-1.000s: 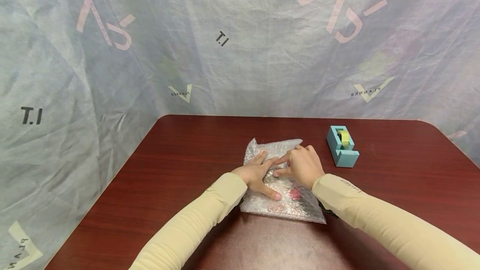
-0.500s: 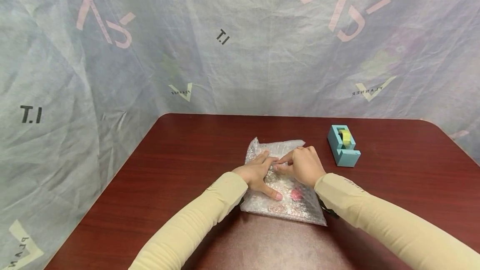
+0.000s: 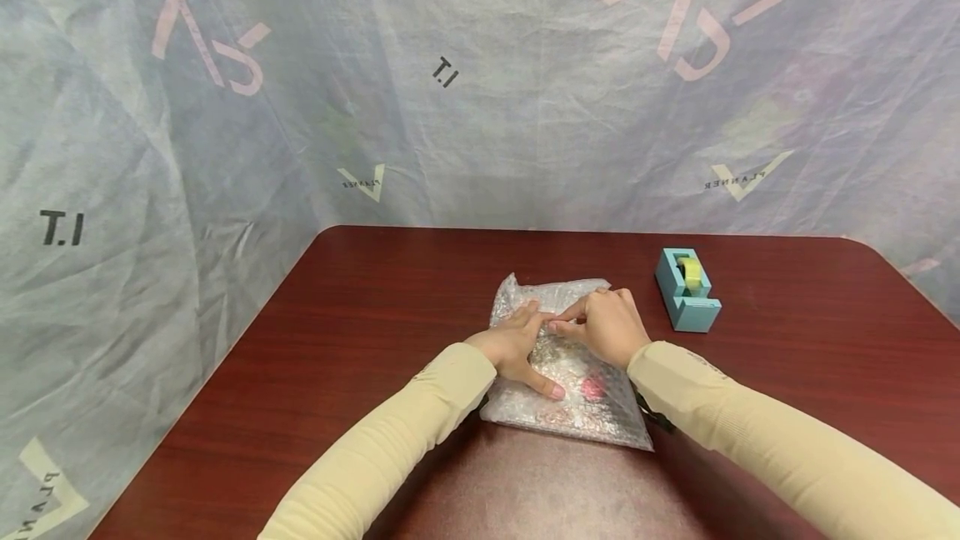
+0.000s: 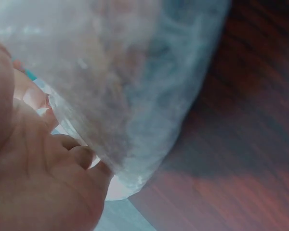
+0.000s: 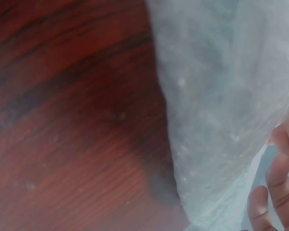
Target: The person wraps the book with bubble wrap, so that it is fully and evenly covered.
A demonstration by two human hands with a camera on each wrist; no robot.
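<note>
A bubble-wrap bundle [image 3: 581,407] with something pink inside lies on the dark red table [image 3: 360,307]. My left hand [image 3: 516,346] rests flat on its left half, fingers straight and thumb stretched toward me. My right hand [image 3: 609,325] sits on the far half with curled fingers; its index finger and thumb meet in a pinch on the wrap beside the left fingertips. The left wrist view shows my palm [image 4: 38,183] against the blurred wrap [image 4: 135,72]. In the right wrist view the wrap [image 5: 221,96] hangs over the wood, with my fingertips [image 5: 274,192] at the lower right.
A light blue tape dispenser [image 3: 686,292] with a yellow-green roll stands right of the bundle, near my right hand. Printed fabric sheets [image 3: 480,90] wall in the table at the back and left. Bare wood [image 3: 825,332] stretches to the right and front.
My right hand has slid a little farther up the bundle, and its index finger and thumb have drawn together. The left hand and the bundle have stayed in place.
</note>
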